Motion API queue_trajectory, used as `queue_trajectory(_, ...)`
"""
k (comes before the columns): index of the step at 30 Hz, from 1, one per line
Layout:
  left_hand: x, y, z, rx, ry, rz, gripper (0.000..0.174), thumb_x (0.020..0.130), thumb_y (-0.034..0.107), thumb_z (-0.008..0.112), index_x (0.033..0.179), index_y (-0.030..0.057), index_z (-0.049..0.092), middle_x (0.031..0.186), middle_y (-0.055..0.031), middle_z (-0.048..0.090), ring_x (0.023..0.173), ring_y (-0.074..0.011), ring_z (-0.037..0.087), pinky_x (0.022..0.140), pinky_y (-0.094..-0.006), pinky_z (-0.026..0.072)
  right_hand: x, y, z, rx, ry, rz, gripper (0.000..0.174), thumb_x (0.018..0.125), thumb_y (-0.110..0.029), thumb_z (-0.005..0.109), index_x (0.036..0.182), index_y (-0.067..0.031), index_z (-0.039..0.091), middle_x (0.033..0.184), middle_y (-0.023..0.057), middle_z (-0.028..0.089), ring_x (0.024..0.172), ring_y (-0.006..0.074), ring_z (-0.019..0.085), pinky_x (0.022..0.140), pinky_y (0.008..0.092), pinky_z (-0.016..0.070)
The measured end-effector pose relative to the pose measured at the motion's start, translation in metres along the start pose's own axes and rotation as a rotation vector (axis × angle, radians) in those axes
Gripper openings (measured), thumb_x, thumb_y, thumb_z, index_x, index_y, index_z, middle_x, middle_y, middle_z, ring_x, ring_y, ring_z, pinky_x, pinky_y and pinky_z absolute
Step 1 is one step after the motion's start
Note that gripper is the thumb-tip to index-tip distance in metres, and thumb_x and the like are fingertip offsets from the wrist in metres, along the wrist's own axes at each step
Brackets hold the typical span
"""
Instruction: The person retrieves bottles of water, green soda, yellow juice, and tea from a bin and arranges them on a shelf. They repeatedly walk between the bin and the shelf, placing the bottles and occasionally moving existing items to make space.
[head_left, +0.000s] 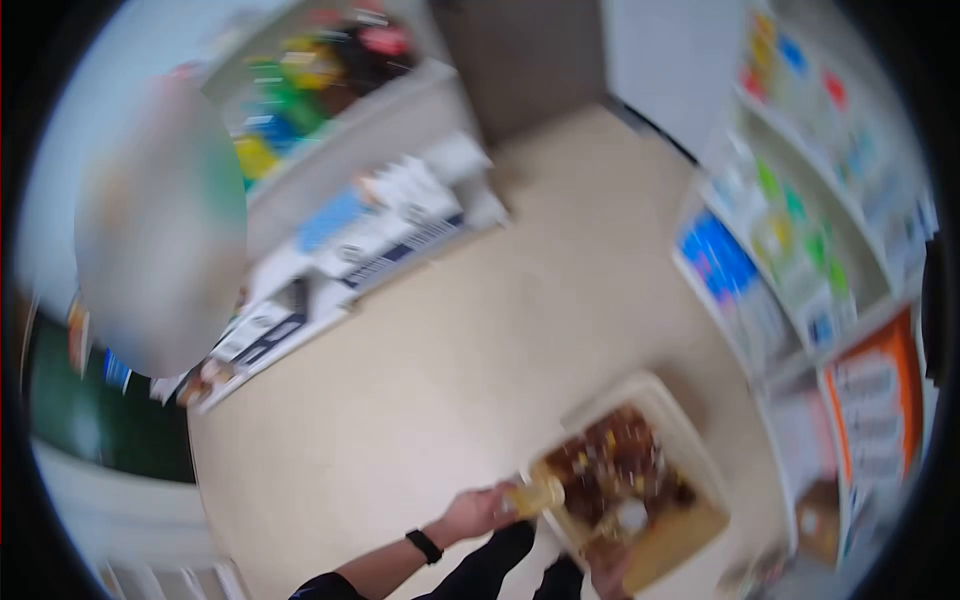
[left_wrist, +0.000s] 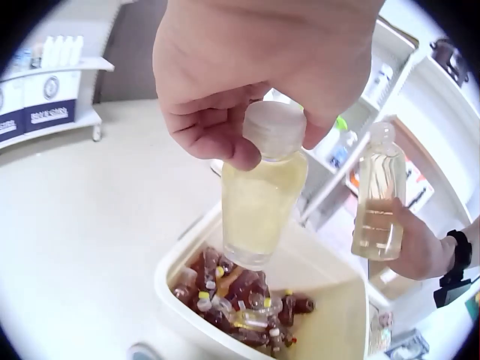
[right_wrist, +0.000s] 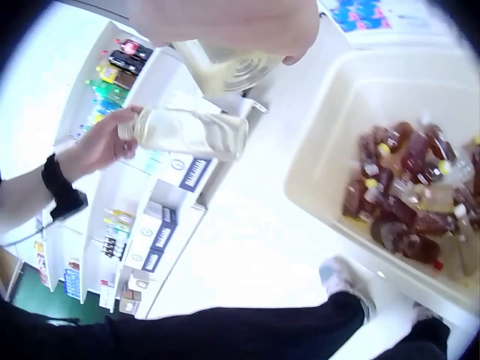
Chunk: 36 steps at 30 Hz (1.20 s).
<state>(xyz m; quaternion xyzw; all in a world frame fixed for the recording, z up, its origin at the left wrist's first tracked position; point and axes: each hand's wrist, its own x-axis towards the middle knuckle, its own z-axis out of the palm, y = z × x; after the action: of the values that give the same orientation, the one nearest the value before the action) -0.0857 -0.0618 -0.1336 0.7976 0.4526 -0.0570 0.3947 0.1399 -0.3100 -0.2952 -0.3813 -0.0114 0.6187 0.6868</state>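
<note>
Curled hands point(left_wrist: 270, 67) grip bottles point(left_wrist: 264, 206) near the tub point(left_wrist: 341, 296).

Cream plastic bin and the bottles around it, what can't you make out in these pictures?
Cream plastic bin: right side cut off by the right wrist view's edge.
Brown bottles inside: outlines smeared by motion blur, head view.
Clear bottle of pale yellow liquid: top behind the right hand, right wrist view.
</note>
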Motion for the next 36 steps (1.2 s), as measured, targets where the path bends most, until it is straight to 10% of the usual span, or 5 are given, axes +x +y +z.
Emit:
queue_trajectory(2,-0.053,0.013,-0.073,-0.102,0.125,-0.111,0.044,0.088,0.042,0.063,0.119,0.0135,0.05,0.087,-0.0173,0.068,0.081,-0.0365,0.067,0.073,-0.0466,0.0536,0.036,-0.069,0.124,0.752,0.114,0.204,0.062,0.078,0.005,0.071,0.132,-0.0047,0.043,0.114,0.0089,0.059,0.1,0.0181,0.059,0.088,0.0375,0.0512)
queue_trajectory(6,-0.151,-0.036,-0.159,-0.128,0.353,-0.135,0.04,0.087,0.042,0.061,0.111,0.0116,0.052,0.076,-0.0167,0.063,0.075,-0.0386,0.065,0.069,-0.0469,0.0514,0.094,-0.075,0.265,-0.81,-0.203,-0.59,0.06,0.075,0.007,0.071,0.127,-0.0019,0.043,0.11,0.0083,0.058,0.103,0.0186,0.059,0.092,0.0362,0.0495)
queue_trajectory(17,-0.327,-0.257,-0.41,0.12,0.75,-0.179,0.033,0.084,0.038,0.066,0.103,0.0119,0.06,0.079,-0.0137,0.066,0.071,-0.0341,0.065,0.063,-0.0447,0.0522,0.138,0.127,0.723,-0.863,-0.635,-0.305,0.074,0.067,-0.002,0.082,0.127,-0.0044,0.038,0.116,0.0102,0.051,0.107,0.0235,0.056,0.093,0.0379,0.0489)
queue_trajectory(19,-0.345,-0.295,-0.454,0.151,0.787,-0.19,0.033,0.084,0.038,0.066,0.104,0.0119,0.06,0.079,-0.014,0.065,0.071,-0.0344,0.065,0.063,-0.045,0.0523,0.154,0.143,0.787,-1.448,-0.796,-0.63,0.076,0.062,-0.01,0.086,0.124,-0.0041,0.042,0.116,0.0134,0.052,0.11,0.0303,0.056,0.094,0.0392,0.0482)
queue_trajectory(36,-0.275,-0.524,-0.854,0.157,1.2,-0.348,0.037,0.086,0.041,0.066,0.101,0.0084,0.059,0.062,-0.0124,0.064,0.061,-0.0305,0.067,0.057,-0.0396,0.0528,0.343,0.302,1.227,-1.402,-1.125,-0.705,0.062,0.068,-0.015,0.084,0.116,-0.0029,0.046,0.112,0.0178,0.057,0.107,0.0353,0.059,0.088,0.0417,0.05)
